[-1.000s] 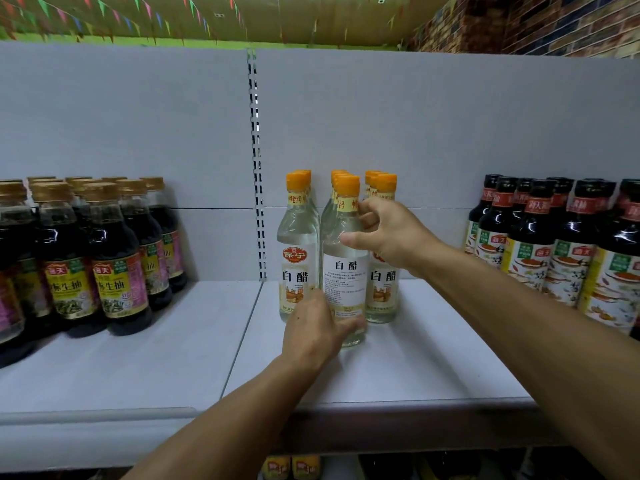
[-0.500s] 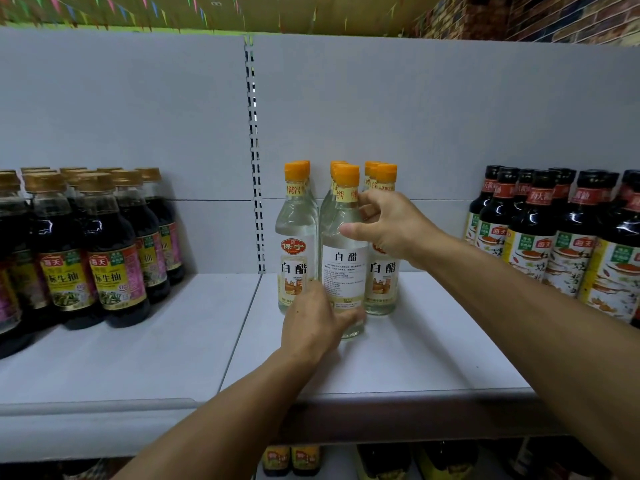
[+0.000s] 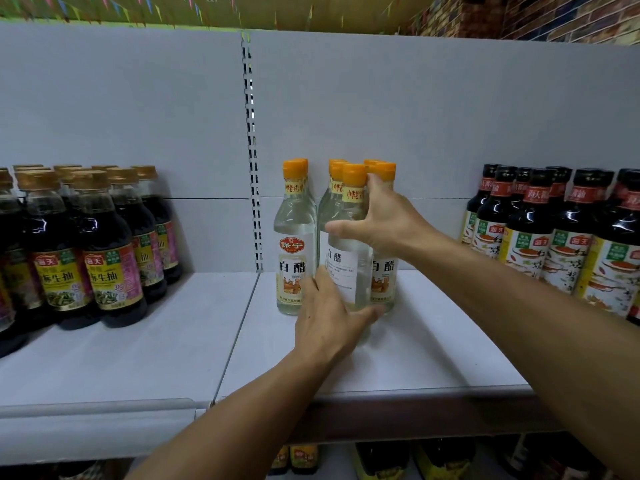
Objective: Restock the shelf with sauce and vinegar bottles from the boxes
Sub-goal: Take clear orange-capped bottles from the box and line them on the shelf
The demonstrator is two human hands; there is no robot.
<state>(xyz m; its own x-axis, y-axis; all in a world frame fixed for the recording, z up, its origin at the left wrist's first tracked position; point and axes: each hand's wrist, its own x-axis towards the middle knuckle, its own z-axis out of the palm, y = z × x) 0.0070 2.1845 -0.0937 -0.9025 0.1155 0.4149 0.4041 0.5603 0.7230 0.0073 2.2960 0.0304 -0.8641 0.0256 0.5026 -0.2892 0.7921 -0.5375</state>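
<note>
A cluster of clear white vinegar bottles with orange caps stands on the white shelf (image 3: 433, 344) at the middle. The front vinegar bottle (image 3: 346, 244) shows its back label toward me. My left hand (image 3: 329, 313) grips that bottle at its base. My right hand (image 3: 384, 220) wraps the same bottle's shoulder, thumb across the front and fingers behind the neck. Another vinegar bottle (image 3: 292, 244) stands just left of it, and one more (image 3: 384, 271) at the right behind my hands.
Dark soy sauce bottles with gold caps (image 3: 104, 244) fill the shelf's left side. Dark sauce bottles with black caps (image 3: 554, 237) crowd the right. A slotted upright (image 3: 252, 161) splits the grey back panel. More bottles (image 3: 381, 459) show on the shelf below.
The front bottle's label has turned slightly and my right thumb has slid lower across its shoulder. Both hands stay on the bottle.
</note>
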